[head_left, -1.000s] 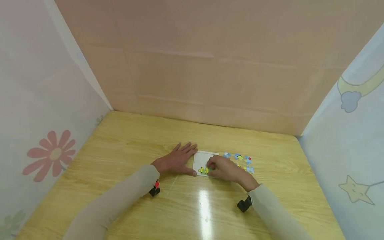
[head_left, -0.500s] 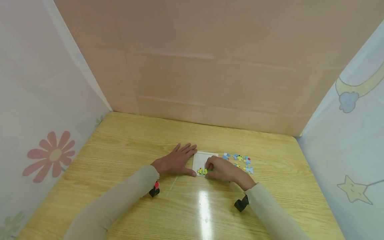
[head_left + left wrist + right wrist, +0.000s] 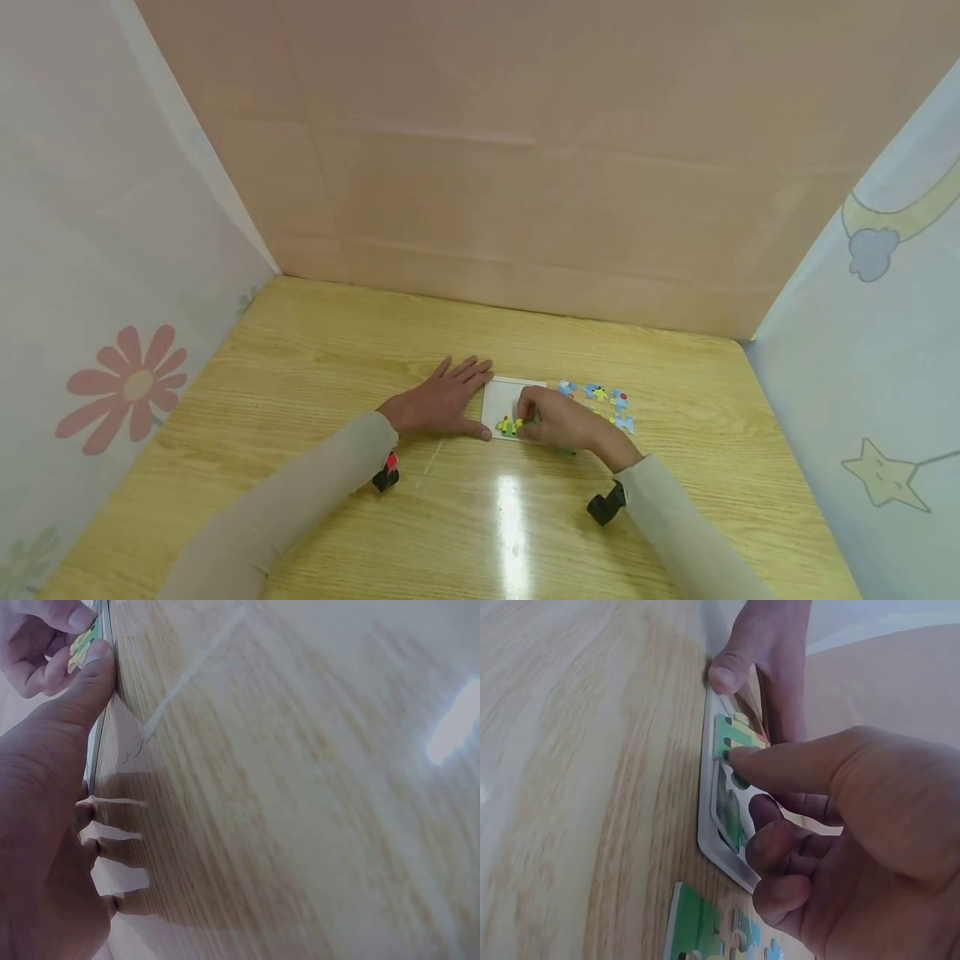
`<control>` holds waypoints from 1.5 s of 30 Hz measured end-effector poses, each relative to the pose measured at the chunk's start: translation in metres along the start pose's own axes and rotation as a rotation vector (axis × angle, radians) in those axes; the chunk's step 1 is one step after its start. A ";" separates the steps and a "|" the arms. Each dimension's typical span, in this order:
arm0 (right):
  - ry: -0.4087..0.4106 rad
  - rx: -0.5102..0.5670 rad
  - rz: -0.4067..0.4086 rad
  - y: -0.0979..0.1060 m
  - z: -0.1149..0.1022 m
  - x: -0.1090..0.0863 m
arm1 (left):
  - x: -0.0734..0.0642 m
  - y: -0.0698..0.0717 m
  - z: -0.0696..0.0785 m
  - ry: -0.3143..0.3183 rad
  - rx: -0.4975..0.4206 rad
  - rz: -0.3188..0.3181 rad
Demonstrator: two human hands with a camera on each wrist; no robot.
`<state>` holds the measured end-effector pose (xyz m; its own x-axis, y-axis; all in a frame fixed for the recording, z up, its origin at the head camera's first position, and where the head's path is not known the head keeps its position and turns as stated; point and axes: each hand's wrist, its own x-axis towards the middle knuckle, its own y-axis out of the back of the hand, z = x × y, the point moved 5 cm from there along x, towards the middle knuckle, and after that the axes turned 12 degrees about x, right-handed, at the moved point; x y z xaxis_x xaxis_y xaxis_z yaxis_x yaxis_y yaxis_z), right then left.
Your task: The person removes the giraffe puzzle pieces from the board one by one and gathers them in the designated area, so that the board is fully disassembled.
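A white puzzle tray lies flat on the wooden table. My left hand rests at its left edge with fingers spread, the thumb along the near corner. Green and yellow jigsaw pieces sit in the tray's near left part. My right hand reaches over the tray from the right and pinches a jigsaw piece with curled fingers. Its thumb tip touches the green and yellow surface in the right wrist view. A glossy patch with a green tint shows inside the tray under that hand, which hides most of the tray's right part.
Several loose jigsaw pieces, blue, yellow and red, lie right of the tray. A green piece lies on the table near the tray's corner. A brown backdrop stands behind the table, with patterned cloth on both sides.
My right hand shifts slightly over the tray's near edge, its fingers staying at the green and yellow pieces. The pieces and tray shift a little, and my left hand keeps its place.
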<state>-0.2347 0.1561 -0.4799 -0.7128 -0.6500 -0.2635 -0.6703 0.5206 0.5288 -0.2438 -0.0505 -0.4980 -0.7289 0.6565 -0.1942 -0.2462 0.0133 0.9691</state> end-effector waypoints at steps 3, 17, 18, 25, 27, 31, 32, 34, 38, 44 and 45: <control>0.000 0.077 -0.013 0.000 -0.001 -0.001 | 0.001 0.000 0.000 0.001 0.005 -0.003; 0.072 0.127 0.094 0.023 -0.002 -0.017 | 0.001 0.000 0.000 0.022 0.017 -0.022; 0.070 0.123 0.107 0.025 -0.001 -0.019 | 0.001 -0.001 0.000 0.023 0.021 -0.026; 0.062 0.150 0.156 0.036 0.006 -0.035 | 0.001 -0.003 -0.001 0.016 0.018 -0.026; 0.061 0.152 0.162 0.039 0.009 -0.040 | 0.001 -0.004 -0.001 0.013 0.018 -0.026; 0.029 0.152 0.173 0.046 0.014 -0.050 | 0.000 -0.002 -0.001 0.008 0.003 -0.026; 0.023 0.149 0.176 0.047 0.016 -0.052 | 0.000 -0.001 -0.001 0.007 -0.004 -0.027; 0.013 0.150 0.182 0.051 0.019 -0.058 | -0.001 0.000 -0.001 0.004 -0.020 -0.025; 0.008 0.156 0.190 0.056 0.028 -0.069 | -0.001 -0.001 -0.001 -0.001 -0.025 -0.034; 0.000 0.147 0.182 0.060 0.041 -0.087 | 0.000 -0.002 -0.001 -0.005 -0.025 -0.027; 0.000 0.144 0.180 0.061 0.043 -0.089 | -0.001 -0.003 -0.001 -0.005 -0.026 -0.026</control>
<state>-0.2207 0.2696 -0.4586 -0.8233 -0.5399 -0.1753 -0.5553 0.7018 0.4462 -0.2435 -0.0517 -0.5005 -0.7187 0.6600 -0.2186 -0.2815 0.0111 0.9595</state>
